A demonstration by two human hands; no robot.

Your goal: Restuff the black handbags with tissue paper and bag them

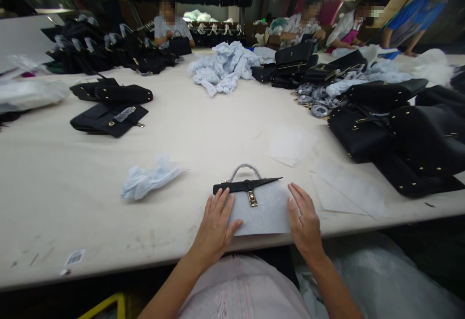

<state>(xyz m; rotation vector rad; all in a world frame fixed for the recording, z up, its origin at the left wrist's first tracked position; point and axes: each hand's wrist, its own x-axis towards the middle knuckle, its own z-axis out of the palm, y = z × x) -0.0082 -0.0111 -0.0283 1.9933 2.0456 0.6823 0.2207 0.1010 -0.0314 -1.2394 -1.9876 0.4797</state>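
In front of me at the table's near edge lies a black handbag (232, 187) with a gold clasp (252, 198) and an arched handle (246, 166) wrapped in clear film. A pale grey sheet (267, 217) covers most of its front, below the dark flap. My left hand (220, 220) rests flat on the bag's left side, fingers spread over the sheet and the flap's edge. At the sheet's right edge is my right hand (304, 217), its fingers stretched out and holding nothing. The bag's body under the sheet is hidden.
Crumpled pale-blue wrapping (148, 181) lies to the left, thin white sheets (341, 188) to the right. Black bags are piled at right (428, 140) and left (109, 115). A heap of wrapping (228, 65) sits farther back. Several people work across the table (181, 149).
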